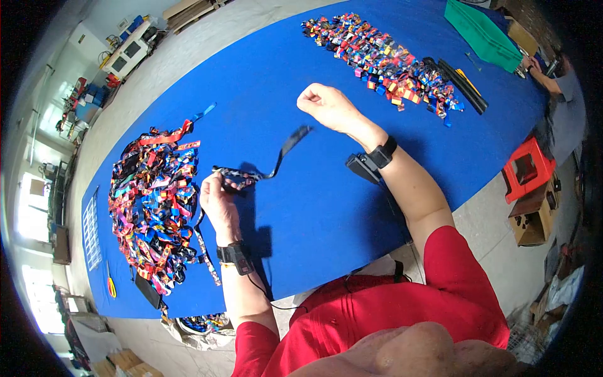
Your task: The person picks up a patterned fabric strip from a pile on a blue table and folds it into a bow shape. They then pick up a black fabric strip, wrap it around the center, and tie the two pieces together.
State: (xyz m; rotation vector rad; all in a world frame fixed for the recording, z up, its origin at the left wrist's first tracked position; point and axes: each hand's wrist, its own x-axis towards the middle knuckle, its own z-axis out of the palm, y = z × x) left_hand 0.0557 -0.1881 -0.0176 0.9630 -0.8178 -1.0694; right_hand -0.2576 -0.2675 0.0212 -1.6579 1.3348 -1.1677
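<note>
My left hand (218, 204) is closed on a dark patterned lanyard strap (237, 176) beside a big heap of lanyard straps (154, 210). The strap's dark loose end stretches up to the right, somewhat blurred, and stops short of my other hand. Raised over the blue table, my right hand (330, 108) has its fingers curled together; whether anything small sits in them is hidden. Another patterned strap hangs down from near my left hand along the heap's edge.
Rows of folded colourful straps (383, 60) lie across the blue table (276, 239), with dark strips (463, 87) at their end. A green crate (483, 34) is at the far right, near another person's arm (545, 76). Scissors (111, 286) and a white grid (92, 229) lie at left. A red stool (529, 168) stands at right.
</note>
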